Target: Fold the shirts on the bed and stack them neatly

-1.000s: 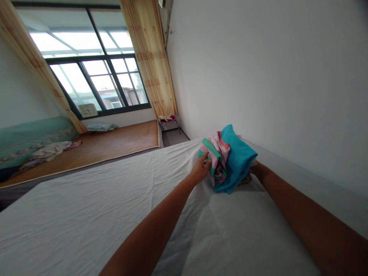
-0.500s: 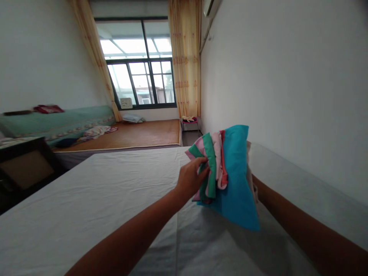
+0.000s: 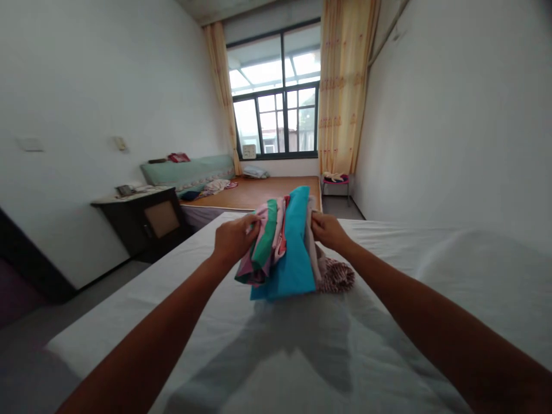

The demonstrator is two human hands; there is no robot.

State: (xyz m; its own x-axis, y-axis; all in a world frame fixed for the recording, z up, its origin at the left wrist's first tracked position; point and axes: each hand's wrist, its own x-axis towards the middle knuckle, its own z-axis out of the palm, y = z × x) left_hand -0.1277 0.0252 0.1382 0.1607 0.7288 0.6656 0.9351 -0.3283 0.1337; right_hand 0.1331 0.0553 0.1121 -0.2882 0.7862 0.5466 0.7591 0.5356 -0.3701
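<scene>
Upright above the white sheet [image 3: 129,293], a bundle of folded cloths is held between my two hands. My left hand [image 3: 233,234] pinches the top left edge of a pink-and-green striped cloth [image 3: 264,241]. Beside that cloth stand a pale pink and a red fold, then a larger bright blue cloth [image 3: 293,253]. On the other side, my right hand [image 3: 330,230] is closed on a greyish-beige cloth [image 3: 317,261], its fingertips partly hidden. Below my right hand, a brown-and-white patterned cloth [image 3: 338,276] lies bunched against the bundle.
Beyond the white surface is a bed with a brown mat [image 3: 271,192] and a rumpled cloth [image 3: 215,187]. A dark cabinet [image 3: 159,221] stands at the left. A stool [image 3: 336,181] with cloth on it is by the curtain [image 3: 345,86]. A white wall rises at the right.
The view has swung left. My right hand, hidden behind the bundle before, now shows at its right side. The blue cloth has turned more edge-on, and the patterned cloth has come into view.
</scene>
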